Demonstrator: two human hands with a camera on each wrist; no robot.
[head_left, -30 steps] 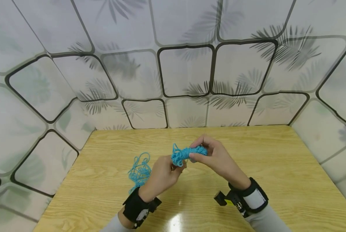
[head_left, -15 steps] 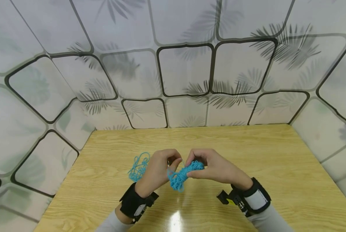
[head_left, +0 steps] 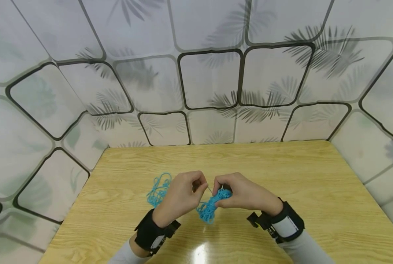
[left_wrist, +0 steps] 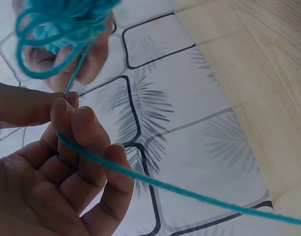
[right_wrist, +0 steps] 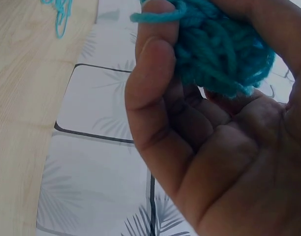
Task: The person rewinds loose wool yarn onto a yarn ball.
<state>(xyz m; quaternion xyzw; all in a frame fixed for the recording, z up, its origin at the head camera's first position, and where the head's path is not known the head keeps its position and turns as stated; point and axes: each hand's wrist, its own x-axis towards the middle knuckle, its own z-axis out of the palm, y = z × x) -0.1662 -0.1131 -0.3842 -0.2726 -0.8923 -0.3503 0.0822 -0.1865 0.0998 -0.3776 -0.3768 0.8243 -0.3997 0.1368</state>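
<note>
A bundle of blue yarn [head_left: 207,209], wound round its middle with loops at the end, is gripped by my right hand [head_left: 245,192] between thumb and fingers above the table. My left hand [head_left: 183,194] pinches a strand of the yarn [left_wrist: 185,195] between thumb and fingertip, just left of the bundle. In the left wrist view that strand runs taut up to the bundle [left_wrist: 67,29] and trails off to the lower right. The right wrist view shows the bundle [right_wrist: 222,54] held against the curled fingers, one strand crossing a finger.
A loose tangle of blue yarn [head_left: 156,192] lies on the wooden table [head_left: 282,168] left of my left hand, which partly covers it. Behind the table stands a patterned wall covering [head_left: 212,80]. Both wrists wear black camera straps [head_left: 286,223].
The bundle has come down and nearer, its looped end now tilting downward. My left hand has moved from under the bundle to beside it, drawing a strand out to the left.
</note>
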